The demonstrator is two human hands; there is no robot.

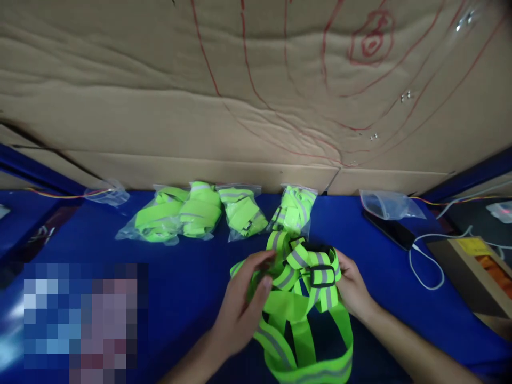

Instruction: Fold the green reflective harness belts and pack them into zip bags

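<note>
A lime-green reflective strap vest with grey stripes hangs in loose loops between my two hands. My left hand curls around its strap loops on the left, with thumb and fingers on either side of the webbing. At the right, my right hand grips the bunched straps beside a black slide buckle; some of its fingers are hidden behind the webbing. The lower loops of the vest drape toward me.
Folded green vests in clear bags line the back of the blue table, against a cardboard panel. An empty plastic bag overlaps a phone with a white cable. An open cardboard box stands right.
</note>
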